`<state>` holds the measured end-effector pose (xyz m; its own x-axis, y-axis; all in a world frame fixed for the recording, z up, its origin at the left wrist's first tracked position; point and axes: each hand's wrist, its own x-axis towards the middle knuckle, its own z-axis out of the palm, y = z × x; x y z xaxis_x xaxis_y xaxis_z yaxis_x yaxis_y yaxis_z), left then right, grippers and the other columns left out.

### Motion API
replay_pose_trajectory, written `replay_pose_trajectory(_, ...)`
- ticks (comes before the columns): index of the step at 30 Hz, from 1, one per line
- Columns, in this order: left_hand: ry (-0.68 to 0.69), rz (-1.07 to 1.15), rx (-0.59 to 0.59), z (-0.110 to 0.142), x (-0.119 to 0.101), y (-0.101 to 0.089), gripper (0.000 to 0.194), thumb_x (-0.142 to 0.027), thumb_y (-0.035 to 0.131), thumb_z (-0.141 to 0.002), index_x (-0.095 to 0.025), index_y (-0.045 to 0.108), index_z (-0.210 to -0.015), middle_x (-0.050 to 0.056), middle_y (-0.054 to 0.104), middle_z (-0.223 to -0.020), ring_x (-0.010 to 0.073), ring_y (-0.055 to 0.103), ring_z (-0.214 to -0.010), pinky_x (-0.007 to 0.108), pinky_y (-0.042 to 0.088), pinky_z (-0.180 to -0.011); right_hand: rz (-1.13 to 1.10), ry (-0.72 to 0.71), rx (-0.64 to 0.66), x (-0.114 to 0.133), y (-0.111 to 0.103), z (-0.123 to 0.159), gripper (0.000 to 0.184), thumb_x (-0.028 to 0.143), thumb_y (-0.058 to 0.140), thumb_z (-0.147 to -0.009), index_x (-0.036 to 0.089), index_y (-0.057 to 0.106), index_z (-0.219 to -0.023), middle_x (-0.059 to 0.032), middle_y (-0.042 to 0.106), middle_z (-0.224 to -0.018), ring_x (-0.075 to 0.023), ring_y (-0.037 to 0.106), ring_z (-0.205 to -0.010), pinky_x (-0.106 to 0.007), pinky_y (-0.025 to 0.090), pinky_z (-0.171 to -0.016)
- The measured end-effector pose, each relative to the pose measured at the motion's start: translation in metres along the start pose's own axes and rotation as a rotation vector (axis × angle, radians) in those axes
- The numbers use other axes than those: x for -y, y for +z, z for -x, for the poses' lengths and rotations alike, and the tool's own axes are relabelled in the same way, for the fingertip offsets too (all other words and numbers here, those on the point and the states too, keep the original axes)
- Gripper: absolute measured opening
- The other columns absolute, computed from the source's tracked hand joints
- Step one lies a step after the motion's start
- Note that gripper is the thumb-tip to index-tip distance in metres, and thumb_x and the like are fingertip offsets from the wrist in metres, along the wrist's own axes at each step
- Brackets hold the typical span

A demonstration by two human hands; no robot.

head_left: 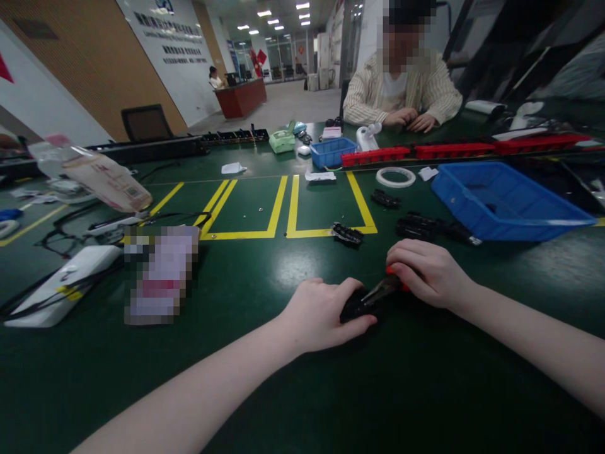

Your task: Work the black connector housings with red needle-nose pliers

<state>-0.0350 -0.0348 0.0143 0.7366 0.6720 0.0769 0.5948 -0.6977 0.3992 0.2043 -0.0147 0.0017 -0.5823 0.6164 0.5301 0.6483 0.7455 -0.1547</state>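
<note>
My left hand (321, 315) curls around a small black plastic part (354, 306) low over the dark green table, thumb on its near side. A pair of pliers (384, 287) with orange-red handles is in my right hand (428, 274), fingers wrapped over the grips. The metal jaws point left and meet the black part; exactly what they touch is hidden. Just beyond my hands lies another black part (347, 234) on the tabletop. More black pieces (416, 225) rest past my right hand, with a smaller black part (385, 198) behind them.
A blue bin (510, 205) stands at the right, near a roll of tape (396, 177). Red strips (454, 150) and a smaller blue tray (333, 153) lie farther back. At left are a phone (163, 274), cables and a bottle (106, 176). Another person (401, 94) sits opposite.
</note>
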Motion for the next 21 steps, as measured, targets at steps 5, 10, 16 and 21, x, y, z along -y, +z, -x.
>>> replay_pose_trajectory(5, -0.006, -0.016, -0.005, 0.0009, 0.0001, 0.0008, 0.038, -0.048, 0.054, -0.089, -0.018, 0.055, -0.113, 0.0, 0.069, -0.077, 0.0179, 0.066, -0.064, 0.029, 0.048, -0.063, -0.002, -0.02, 0.01, -0.0008, 0.0007, 0.0025, 0.024, 0.025, 0.039, -0.095, 0.017, 0.055, -0.078, -0.0059, 0.06, -0.074, -0.0167, 0.055, -0.068, -0.03, 0.04, -0.06)
replay_pose_trajectory(10, -0.007, -0.015, -0.018, 0.0005, -0.0006, 0.0004, 0.036, -0.049, 0.052, -0.09, -0.018, 0.056, -0.108, -0.001, 0.067, -0.072, 0.0161, 0.064, -0.059, 0.027, 0.047, -0.06, 0.011, -0.03, 0.022, -0.0016, 0.0002, 0.003, 0.023, 0.025, 0.04, -0.094, 0.017, 0.055, -0.079, -0.0063, 0.06, -0.075, -0.0172, 0.055, -0.068, -0.031, 0.039, -0.06)
replay_pose_trajectory(16, -0.013, -0.029, -0.023, 0.0004, -0.0009, -0.0006, 0.036, -0.049, 0.052, -0.09, -0.017, 0.056, -0.106, -0.001, 0.067, -0.07, 0.0163, 0.064, -0.058, 0.028, 0.047, -0.059, 0.009, -0.011, 0.035, -0.0017, 0.0004, 0.0029, 0.025, 0.026, 0.038, -0.095, 0.018, 0.054, -0.077, -0.0053, 0.059, -0.073, -0.016, 0.053, -0.065, -0.03, 0.039, -0.058)
replay_pose_trajectory(21, -0.02, -0.025, -0.005, 0.0002, -0.0024, -0.0015, 0.035, -0.048, 0.054, -0.089, -0.018, 0.056, -0.105, -0.001, 0.067, -0.072, 0.0158, 0.064, -0.059, 0.027, 0.047, -0.06, -0.006, 0.004, 0.045, -0.0005, 0.0003, 0.002, 0.027, 0.024, 0.036, -0.095, 0.018, 0.052, -0.075, -0.0041, 0.056, -0.07, -0.0151, 0.051, -0.063, -0.03, 0.038, -0.058)
